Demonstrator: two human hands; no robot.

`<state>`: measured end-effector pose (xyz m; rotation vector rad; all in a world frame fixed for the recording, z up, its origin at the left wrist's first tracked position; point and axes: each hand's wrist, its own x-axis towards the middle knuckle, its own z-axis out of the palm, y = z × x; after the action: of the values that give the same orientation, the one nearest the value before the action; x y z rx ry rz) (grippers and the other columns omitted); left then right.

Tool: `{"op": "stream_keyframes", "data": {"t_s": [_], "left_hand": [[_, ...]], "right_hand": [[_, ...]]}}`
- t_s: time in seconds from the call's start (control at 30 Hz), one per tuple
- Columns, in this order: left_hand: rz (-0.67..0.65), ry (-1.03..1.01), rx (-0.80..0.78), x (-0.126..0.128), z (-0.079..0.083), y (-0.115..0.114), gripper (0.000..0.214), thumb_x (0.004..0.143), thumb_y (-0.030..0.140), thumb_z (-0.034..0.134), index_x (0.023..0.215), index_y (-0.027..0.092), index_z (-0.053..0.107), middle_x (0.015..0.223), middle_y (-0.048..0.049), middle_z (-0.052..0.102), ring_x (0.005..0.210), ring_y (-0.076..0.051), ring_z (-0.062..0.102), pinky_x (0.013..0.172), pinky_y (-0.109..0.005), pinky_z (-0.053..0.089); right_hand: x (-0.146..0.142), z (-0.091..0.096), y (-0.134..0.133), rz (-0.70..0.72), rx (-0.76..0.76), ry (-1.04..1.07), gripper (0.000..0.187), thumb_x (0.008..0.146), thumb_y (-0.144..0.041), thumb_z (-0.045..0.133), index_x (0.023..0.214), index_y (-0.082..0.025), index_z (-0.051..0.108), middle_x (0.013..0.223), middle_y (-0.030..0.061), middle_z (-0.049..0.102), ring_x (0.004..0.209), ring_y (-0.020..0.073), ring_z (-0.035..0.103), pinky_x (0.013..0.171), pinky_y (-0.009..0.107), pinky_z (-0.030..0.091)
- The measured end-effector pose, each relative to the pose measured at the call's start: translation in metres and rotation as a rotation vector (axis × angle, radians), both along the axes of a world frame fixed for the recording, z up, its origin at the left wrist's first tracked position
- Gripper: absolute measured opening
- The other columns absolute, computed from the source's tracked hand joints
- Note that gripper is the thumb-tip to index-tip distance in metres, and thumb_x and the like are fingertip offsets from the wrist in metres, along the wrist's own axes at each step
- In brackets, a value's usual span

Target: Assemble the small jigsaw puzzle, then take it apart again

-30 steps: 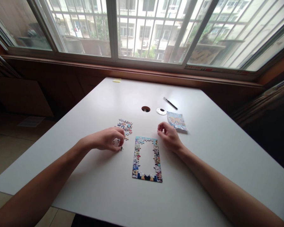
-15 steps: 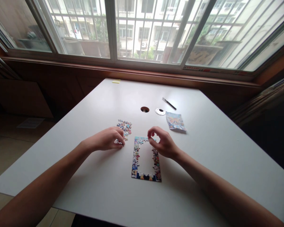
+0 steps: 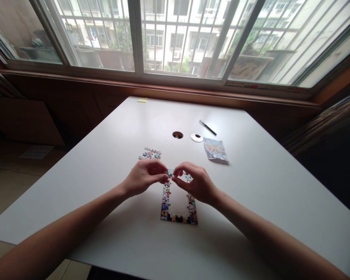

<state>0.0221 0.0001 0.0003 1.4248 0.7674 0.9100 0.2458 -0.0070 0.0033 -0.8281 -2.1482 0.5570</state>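
Observation:
A partly built jigsaw frame, a colourful rectangular border with a bare middle, lies on the white table. My left hand and my right hand meet above the frame's top edge. Both pinch a small puzzle piece between their fingertips. A heap of loose puzzle pieces lies just beyond my left hand.
A printed picture card lies to the right of the frame. Behind it are a white round cap, a cable hole and a black pen. A yellow note sits at the table's far edge under the window.
My left hand left the loose pieces and moved right with a piece. My right hand came left over the frame. Now both hands meet at the frame's top edge.

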Motion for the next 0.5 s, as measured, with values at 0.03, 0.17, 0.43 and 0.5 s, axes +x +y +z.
{"op": "stream_keyframes", "data": {"t_s": [0.03, 0.17, 0.43, 0.5], "left_hand": [[0.005, -0.007, -0.002, 0.0, -0.001, 0.0, 0.027, 0.077, 0.025, 0.081, 0.094, 0.01, 0.067, 0.08, -0.0083, 0.075, 0.076, -0.019, 0.073, 0.073, -0.033, 0.062], [-0.011, -0.027, 0.004, 0.001, -0.009, 0.0, 0.028, 0.078, 0.028, 0.08, 0.095, 0.011, 0.065, 0.083, -0.0079, 0.074, 0.08, -0.02, 0.074, 0.078, -0.037, 0.063], [0.111, 0.453, 0.639, 0.001, -0.02, 0.002, 0.016, 0.09, 0.025, 0.063, 0.103, 0.017, 0.067, 0.107, -0.009, 0.068, 0.102, -0.021, 0.063, 0.096, -0.043, 0.053], [0.044, 0.562, 0.815, 0.001, -0.021, 0.002, 0.017, 0.09, 0.022, 0.06, 0.105, 0.019, 0.068, 0.113, -0.0079, 0.066, 0.11, -0.022, 0.059, 0.105, -0.046, 0.045]], "right_hand": [[-0.001, 0.0, 0.0, -0.017, -0.004, 0.008, 0.003, 0.087, -0.023, 0.067, 0.089, -0.021, 0.065, 0.08, 0.0023, 0.066, 0.074, 0.015, 0.06, 0.069, 0.03, 0.05], [0.0, 0.001, 0.002, -0.072, -0.064, 0.009, 0.006, 0.088, -0.025, 0.064, 0.087, -0.021, 0.068, 0.08, 0.0028, 0.069, 0.071, 0.0146, 0.061, 0.068, 0.029, 0.05], [0.029, -0.009, 0.031, -0.188, -0.284, -0.186, 0.008, 0.079, -0.023, 0.065, 0.076, -0.019, 0.072, 0.066, -0.0008, 0.067, 0.06, 0.0114, 0.056, 0.058, 0.025, 0.044], [0.033, -0.012, 0.034, -0.177, -0.322, -0.217, 0.007, 0.077, -0.022, 0.066, 0.076, -0.019, 0.072, 0.063, -0.0014, 0.064, 0.057, 0.0104, 0.053, 0.054, 0.024, 0.041]]}}
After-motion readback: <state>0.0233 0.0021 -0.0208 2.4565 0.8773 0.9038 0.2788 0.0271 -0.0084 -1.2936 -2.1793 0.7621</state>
